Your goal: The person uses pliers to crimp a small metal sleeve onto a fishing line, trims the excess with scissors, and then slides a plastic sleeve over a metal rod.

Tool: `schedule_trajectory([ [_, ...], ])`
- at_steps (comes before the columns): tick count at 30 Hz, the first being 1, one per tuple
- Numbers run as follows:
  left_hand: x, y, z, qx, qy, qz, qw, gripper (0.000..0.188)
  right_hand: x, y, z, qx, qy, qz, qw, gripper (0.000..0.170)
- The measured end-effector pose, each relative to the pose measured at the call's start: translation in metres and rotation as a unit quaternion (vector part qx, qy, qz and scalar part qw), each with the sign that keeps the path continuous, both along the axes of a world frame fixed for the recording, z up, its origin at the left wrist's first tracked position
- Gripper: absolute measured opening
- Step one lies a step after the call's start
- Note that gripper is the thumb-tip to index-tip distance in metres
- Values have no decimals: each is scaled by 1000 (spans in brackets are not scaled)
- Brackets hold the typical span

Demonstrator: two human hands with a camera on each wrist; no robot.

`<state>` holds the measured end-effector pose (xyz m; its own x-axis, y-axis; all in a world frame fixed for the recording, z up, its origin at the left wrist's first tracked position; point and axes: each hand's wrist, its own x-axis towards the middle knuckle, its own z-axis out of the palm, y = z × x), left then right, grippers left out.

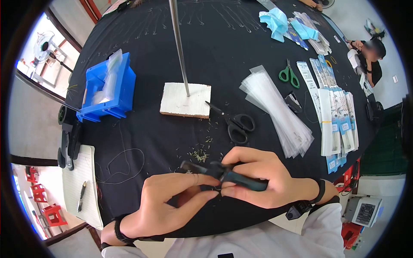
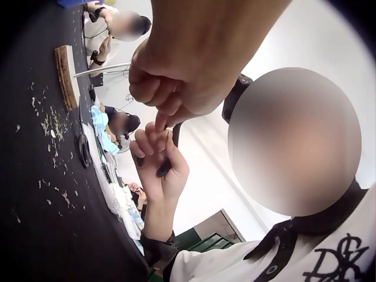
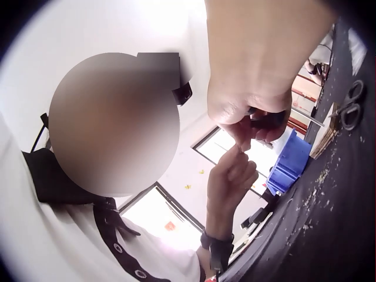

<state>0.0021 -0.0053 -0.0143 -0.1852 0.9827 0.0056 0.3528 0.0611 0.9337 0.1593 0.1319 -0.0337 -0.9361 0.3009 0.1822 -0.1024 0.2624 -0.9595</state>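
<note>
Gripping a dark green tool [image 1: 245,181], the right hand [image 1: 273,178] has its fingers curled round the handle, and its fingertips meet those of the left hand [image 1: 167,204] just in front of a white shirt [image 1: 258,241]. The tool's grey end points left, over the left forefinger. The left fingers are bent, with thumb and forefinger almost together beside the right thumb; what they pinch, if anything, is too small to make out, so I cannot tell.

Just beyond the hands, a little heap of clippings [image 1: 198,156] lies on the black cloth [image 1: 150,129], with loose bits scattered near it. Further off sits a white block [image 1: 172,101] with a metal rod [image 1: 180,47] rising from it. Black scissors [image 1: 232,123] lie to its right, their tip at the block's edge. Clear sleeves [image 1: 279,114] fan out to the right of these, and green scissors [image 1: 288,71] lie past them, near a batch of blue and white packs [image 1: 342,112]. At the left stands a blue bin [image 1: 127,86] holding clear bags [image 1: 112,71]; nearer is a notebook [image 1: 79,178] with a pen [image 1: 81,196] on its page
</note>
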Motion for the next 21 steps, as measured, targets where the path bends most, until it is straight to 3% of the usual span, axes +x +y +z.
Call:
schedule_trajectory([
  [2, 4, 0, -13, 36, -68, 34, 996, 13, 0, -1, 1, 1, -9, -10, 1000, 9],
  [5, 6, -2, -9, -6, -115, 59, 992, 11, 0, -4, 2, 10, -2, -24, 1000, 9],
  [13, 2, -2, -9, -15, -106, 57, 993, 6, -4, -5, -2, 82, 51, -60, 994, 14],
  [16, -1, -2, -8, -13, -86, 55, 995, 6, -6, -3, -5, 73, -10, -83, 994, 14],
  [20, -10, 0, -9, -23, -104, 99, 989, 6, -10, -6, -36, 322, -45, -148, 934, 10],
  [21, -14, 3, -11, -38, -113, 104, 987, 7, -10, -11, -40, 338, -69, -137, 929, 15],
])
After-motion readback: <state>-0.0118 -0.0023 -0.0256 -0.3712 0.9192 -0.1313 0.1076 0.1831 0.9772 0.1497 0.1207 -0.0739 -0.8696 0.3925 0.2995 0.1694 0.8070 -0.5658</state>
